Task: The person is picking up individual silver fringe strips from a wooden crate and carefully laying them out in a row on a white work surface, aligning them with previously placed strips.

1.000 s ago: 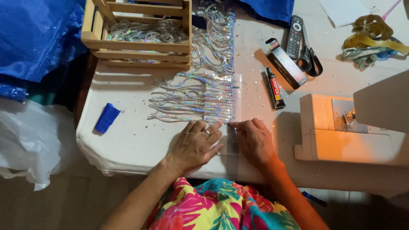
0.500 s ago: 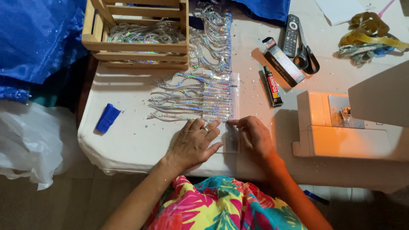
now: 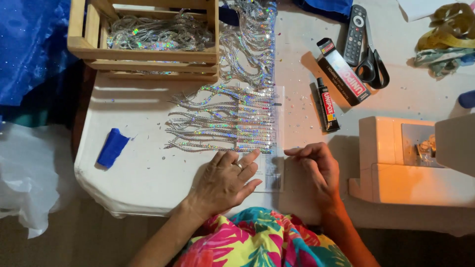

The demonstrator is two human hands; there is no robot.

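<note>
Silvery, holographic sequin fringe (image 3: 222, 118) lay spread on the white counter (image 3: 143, 168), its strands fanning to the left from a straight edge fixed along a clear plastic strip (image 3: 273, 168). Most of the strip's far length already carried strands, while the near end, under the hands, looked bare, so I judged the work well along with only a short stretch left. More fringe ran on towards the far side and into a wooden crate (image 3: 148, 54). The left hand (image 3: 225, 180) rested flat, fingers spread, pressing down the strip's near end. The right hand (image 3: 316, 168) sat just right of it, fingers curled together; whether they pinched anything I could not tell. A tube of glue (image 3: 327, 105) lay to the right.
</note>
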